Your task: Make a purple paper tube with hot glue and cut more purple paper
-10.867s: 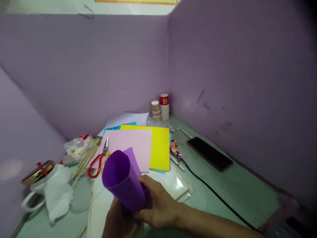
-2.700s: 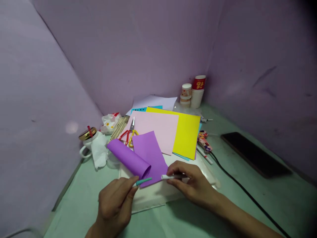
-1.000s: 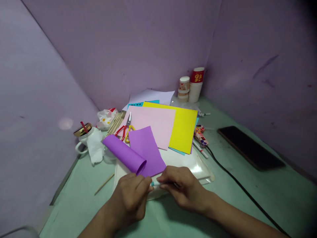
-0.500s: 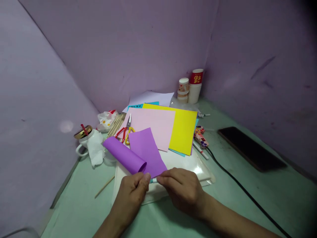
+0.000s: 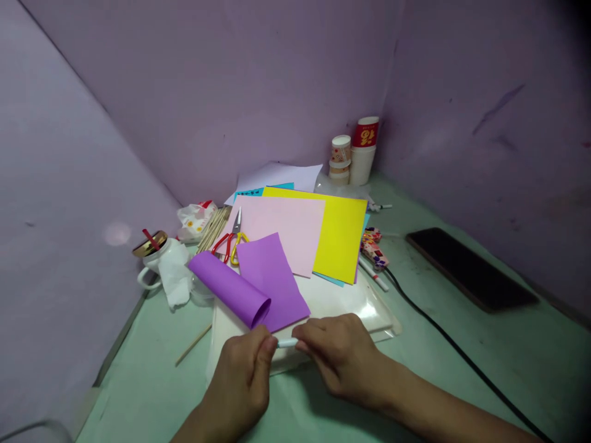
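Observation:
My left hand [image 5: 242,381] and my right hand [image 5: 339,357] meet low in the middle, both closed on a thin white pen [image 5: 287,343] held crosswise between them. Only a short white stretch of it shows between the fingers. Just beyond the hands lies a purple paper tube [image 5: 229,289], partly rolled, with its flat purple tail [image 5: 272,280] spread to the right. Both rest on a white pad in a clear sleeve [image 5: 344,301].
Pink [image 5: 281,224] and yellow [image 5: 344,231] sheets lie behind, with red-and-yellow scissors [image 5: 228,241], wooden sticks [image 5: 211,226], a white mug with tissue [image 5: 159,264], paper cups [image 5: 362,154], a dark phone [image 5: 471,267], a black cable [image 5: 443,344] and purple partition walls.
A second ago the hands were pressed together with a teal tip showing. Now only white shows between them, the teal cap seemingly pushed on. 2.7 s ago cap and pen were apart.

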`<action>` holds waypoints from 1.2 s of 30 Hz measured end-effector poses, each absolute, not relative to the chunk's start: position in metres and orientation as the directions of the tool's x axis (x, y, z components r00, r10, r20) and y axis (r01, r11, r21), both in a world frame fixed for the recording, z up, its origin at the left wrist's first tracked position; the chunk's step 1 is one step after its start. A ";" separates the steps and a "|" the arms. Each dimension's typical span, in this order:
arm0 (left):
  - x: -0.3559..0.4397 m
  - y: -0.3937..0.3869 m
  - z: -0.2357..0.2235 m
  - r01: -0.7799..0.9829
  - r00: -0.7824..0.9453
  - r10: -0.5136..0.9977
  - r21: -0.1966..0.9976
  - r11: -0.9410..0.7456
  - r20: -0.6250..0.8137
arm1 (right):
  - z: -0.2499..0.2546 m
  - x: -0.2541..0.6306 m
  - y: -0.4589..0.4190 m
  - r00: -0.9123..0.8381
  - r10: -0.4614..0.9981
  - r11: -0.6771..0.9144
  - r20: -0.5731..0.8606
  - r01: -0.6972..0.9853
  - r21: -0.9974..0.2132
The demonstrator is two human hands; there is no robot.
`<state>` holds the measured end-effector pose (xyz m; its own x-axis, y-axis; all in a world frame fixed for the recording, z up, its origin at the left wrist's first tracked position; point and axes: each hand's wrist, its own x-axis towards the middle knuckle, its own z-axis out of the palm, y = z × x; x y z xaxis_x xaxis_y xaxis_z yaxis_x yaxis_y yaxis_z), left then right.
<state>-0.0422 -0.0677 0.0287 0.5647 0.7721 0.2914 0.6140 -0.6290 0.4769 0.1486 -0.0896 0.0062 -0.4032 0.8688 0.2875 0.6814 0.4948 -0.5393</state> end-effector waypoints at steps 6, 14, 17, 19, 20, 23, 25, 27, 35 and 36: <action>-0.046 -0.065 0.026 0.414 0.762 0.413 0.117 -0.903 0.498 | 0.017 0.156 -0.083 -0.505 0.827 -0.038 -0.245 0.385 -0.922; -0.041 -0.063 0.034 0.299 0.821 0.292 0.065 -0.952 0.491 | 0.017 0.165 -0.077 -0.709 0.592 -0.383 -0.383 0.171 -0.908; -0.045 -0.062 0.040 0.442 0.698 0.539 0.309 -0.842 0.472 | 0.024 0.167 -0.077 -0.488 0.854 -0.016 -0.182 0.325 -0.946; -0.049 -0.060 0.042 0.569 0.537 0.751 0.492 -0.659 0.385 | 0.026 0.167 -0.077 -0.317 0.948 0.169 -0.006 0.520 -0.838; -0.050 -0.060 0.043 0.610 0.472 0.811 0.537 -0.583 0.346 | 0.026 0.167 -0.077 -0.287 0.957 0.200 0.033 0.577 -0.792; -0.049 -0.059 0.044 0.615 0.476 0.808 0.525 -0.588 0.348 | 0.025 0.165 -0.077 -0.334 0.943 0.204 0.009 0.555 -0.807; -0.046 -0.059 0.045 0.536 0.556 0.720 0.482 -0.693 0.416 | 0.023 0.164 -0.079 -0.372 0.928 0.192 -0.010 0.502 -0.843; -0.042 -0.061 0.045 0.470 0.595 0.644 0.441 -0.765 0.481 | 0.022 0.162 -0.081 -0.398 0.917 0.223 0.026 0.457 -0.861; -0.038 -0.063 0.039 0.441 0.702 0.449 0.157 -0.883 0.553 | 0.020 0.156 -0.087 -0.363 0.909 0.347 0.206 0.382 -0.856; -0.039 -0.062 0.037 0.433 0.726 0.384 0.056 -0.900 0.570 | 0.020 0.156 -0.087 -0.385 0.900 0.353 0.203 0.374 -0.857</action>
<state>-0.0387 -0.0619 0.0373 0.7259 0.3845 0.5704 0.4329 -0.8997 0.0556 0.1563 -0.0865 0.0200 -0.3846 0.9005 0.2029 0.3745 0.3532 -0.8573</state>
